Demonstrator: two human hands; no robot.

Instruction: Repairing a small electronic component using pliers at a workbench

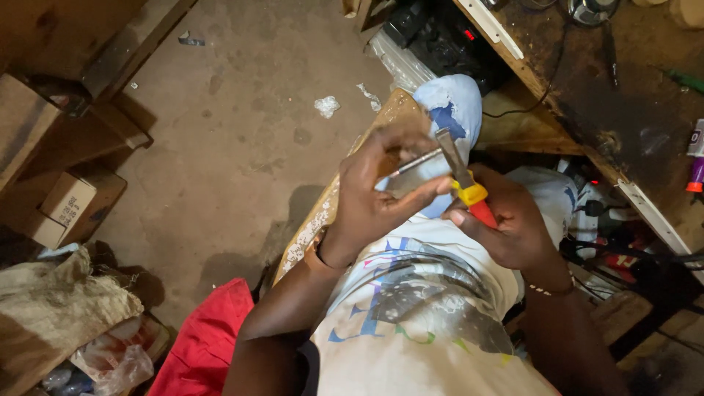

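Pliers (pixel 460 172) with yellow-and-red handles, clenched in the right hand (pixel 506 227), grip a thin metal rod (pixel 414 163); the left hand (pixel 374 194) closes around a small silvery piece (pixel 414 178) over the lap. Careful steadying seems needed.

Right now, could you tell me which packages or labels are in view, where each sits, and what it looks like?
Cardboard box: left edge, floor level, brown, with a white printed label.
Plastic bag: bottom left, crumpled, clear with red and white.
Tube: right edge on the workbench, white label, purple body, orange cap.
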